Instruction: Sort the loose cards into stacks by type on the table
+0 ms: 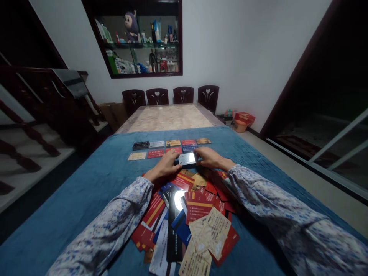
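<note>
Both my hands meet over a blue cloth (86,184) spread on the table. My left hand (165,165) and my right hand (209,157) each pinch an end of a shiny silver card (187,158), held flat just above the cloth. Beyond it, cards lie in two neat rows (169,147): dark, grey, yellow, red and gold ones. Under my forearms lies a loose heap of cards (189,218), mostly red, with black, blue and beige ones mixed in.
Past the cloth the marble-patterned tabletop (169,117) runs to several dark chairs (169,96) against the wall. A glass-shelved cabinet (140,38) hangs above. Stairs (34,145) rise at left. A red basket (243,120) sits on the floor at right.
</note>
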{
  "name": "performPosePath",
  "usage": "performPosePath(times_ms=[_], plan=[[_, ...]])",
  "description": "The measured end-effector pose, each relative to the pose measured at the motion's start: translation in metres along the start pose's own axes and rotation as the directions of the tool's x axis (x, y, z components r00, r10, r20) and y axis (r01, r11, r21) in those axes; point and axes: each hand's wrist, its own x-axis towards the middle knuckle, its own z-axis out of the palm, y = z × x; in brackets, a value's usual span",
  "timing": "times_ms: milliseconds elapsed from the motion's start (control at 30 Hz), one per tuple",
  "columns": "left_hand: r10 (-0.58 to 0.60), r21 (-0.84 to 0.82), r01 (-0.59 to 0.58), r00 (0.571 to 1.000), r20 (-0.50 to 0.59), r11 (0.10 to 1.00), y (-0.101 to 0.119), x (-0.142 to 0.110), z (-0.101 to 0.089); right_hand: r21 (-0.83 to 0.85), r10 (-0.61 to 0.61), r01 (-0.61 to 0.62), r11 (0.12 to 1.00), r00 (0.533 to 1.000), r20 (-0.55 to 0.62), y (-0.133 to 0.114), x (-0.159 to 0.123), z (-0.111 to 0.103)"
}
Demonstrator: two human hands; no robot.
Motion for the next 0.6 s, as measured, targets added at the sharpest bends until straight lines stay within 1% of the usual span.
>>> performPosePath(times_ms=[133,300,467,600], plan=[[-0.027,0.048,0.027,1.0,0.008,0.998,-0.009,-0.007,-0.008,-0.005,-0.008,0.008,1.0,0.999,0.038,-0.013,0.012,-0.002],[-0.071,0.118,0.068,0.997,0.021,0.991,-0.021,-0.014,-0.02,-0.015,-0.049,0.05,0.999,0.997,0.062,-0.027,0.029,-0.003],[-0.104,0.131,0.099,0.994,0.031,0.986,-0.034,-0.019,-0.035,-0.052,-0.048,0.054,0.997,0.992,0.115,-0.04,0.048,-0.006],[-0.14,0.152,0.133,0.99,0.036,0.979,-0.04,-0.022,-0.046,-0.091,-0.05,0.063,0.994,0.989,0.138,-0.05,0.063,-0.008]])
